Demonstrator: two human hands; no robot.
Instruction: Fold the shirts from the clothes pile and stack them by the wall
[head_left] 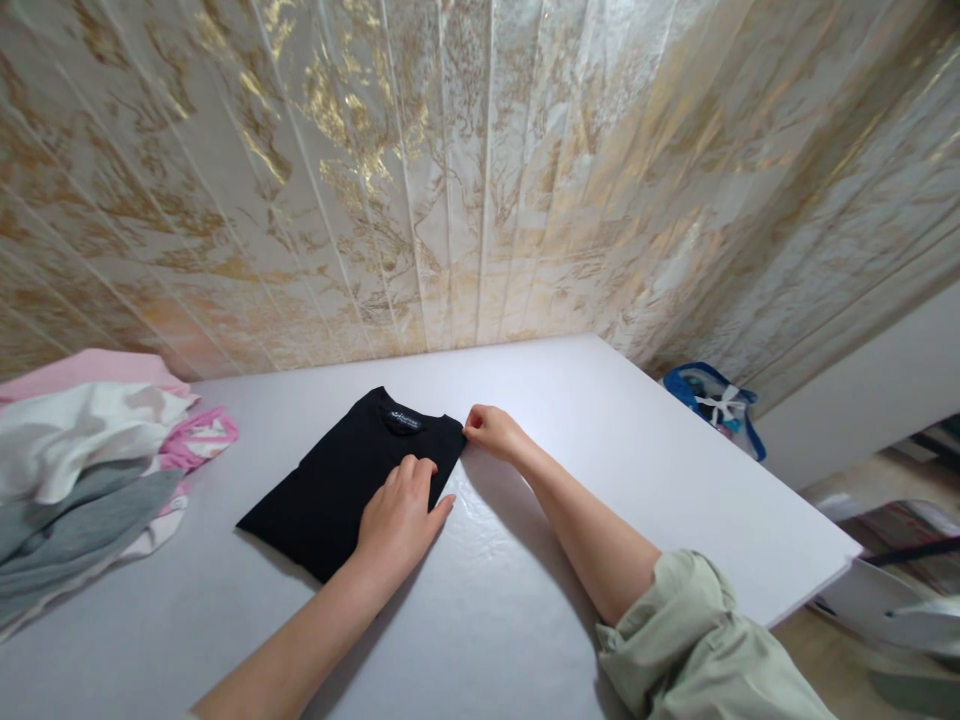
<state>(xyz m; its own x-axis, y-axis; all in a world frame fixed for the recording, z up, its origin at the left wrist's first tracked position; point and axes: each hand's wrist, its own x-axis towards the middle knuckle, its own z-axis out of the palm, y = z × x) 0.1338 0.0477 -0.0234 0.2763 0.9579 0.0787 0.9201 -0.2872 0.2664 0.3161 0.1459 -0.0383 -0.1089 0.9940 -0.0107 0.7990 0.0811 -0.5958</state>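
A black T-shirt (330,480), folded into a neat four-sided shape, lies on the white table (525,560). Its neckline, with a printed label inside, points away from me. My left hand (401,510) rests on the shirt near its right edge, fingers laid out over the cloth and thumb pointing off to the side. At the shirt's upper right corner, my right hand (491,430) pinches the black fabric between thumb and fingertips.
Several pink, white and grey clothes (90,470) are heaped at the table's left. A patterned gold-and-white curtain (450,180) hangs behind the table. Beyond the right edge stand a blue-trimmed clear bag (712,405) and a white container (885,605).
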